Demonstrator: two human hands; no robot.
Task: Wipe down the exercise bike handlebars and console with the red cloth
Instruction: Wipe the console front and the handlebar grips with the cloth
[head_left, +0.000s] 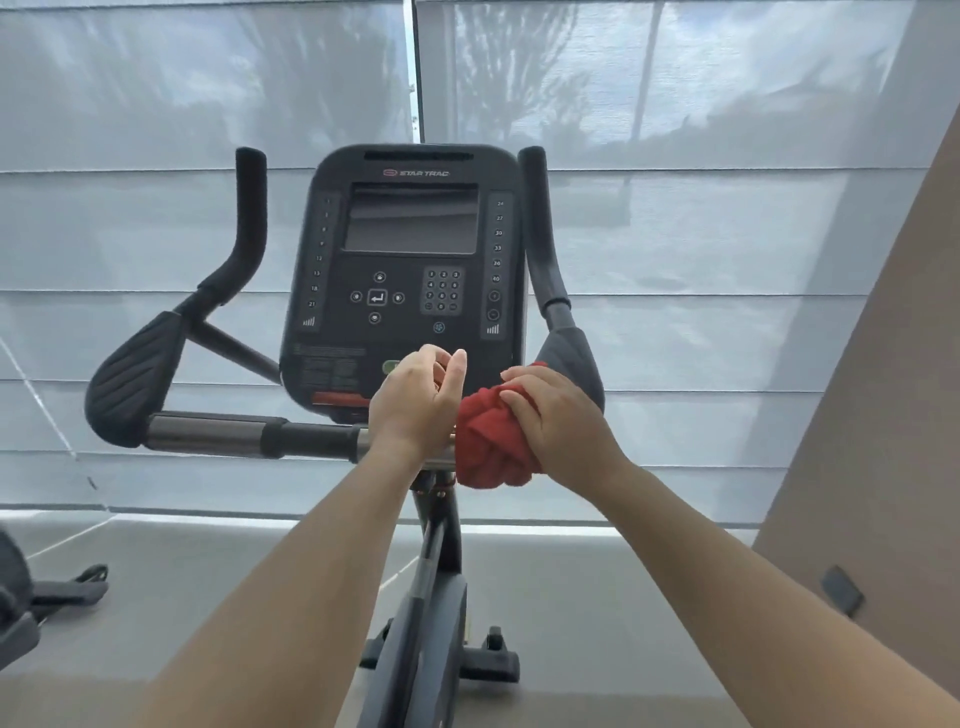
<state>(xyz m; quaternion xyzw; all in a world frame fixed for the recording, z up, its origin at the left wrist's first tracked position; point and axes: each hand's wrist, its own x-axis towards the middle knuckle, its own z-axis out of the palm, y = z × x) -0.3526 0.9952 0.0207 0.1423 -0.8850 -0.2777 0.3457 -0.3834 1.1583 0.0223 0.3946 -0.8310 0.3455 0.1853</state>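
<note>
My right hand (550, 421) is clamped over the red cloth (491, 441), fingers (519, 402) spread across the top of it, and the cloth is bunched into a thick wad wrapped around the handlebars' (208, 434) near crossbar just right of the centre post (431, 561). A red corner pokes up on the far side of my knuckles, touching the base of the right elbow pad (571, 358). My left hand (415, 400) sits just left of the cloth, above the crossbar where it meets the post, fingers loosely curled and thumb raised, holding nothing that I can make out; its fingertips hang in front of the console's lower edge. The console (410, 270) stands upright right in front of me, dark screen (413, 221) up top, arrow keys and a number pad below it, columns of numbers down both sides, warning labels at the bottom left. The left elbow pad (135, 379) flares out on the left, and the two curved grips rise on either side of the console, left grip (249, 208) and right grip (537, 218), both bare. To the left of my hands the crossbar shows a shiny metal sleeve and a black collar. Pale window blinds (701, 260) fill the far side, and the bike's base (488, 665) rests on the grey floor (208, 597) below.
</note>
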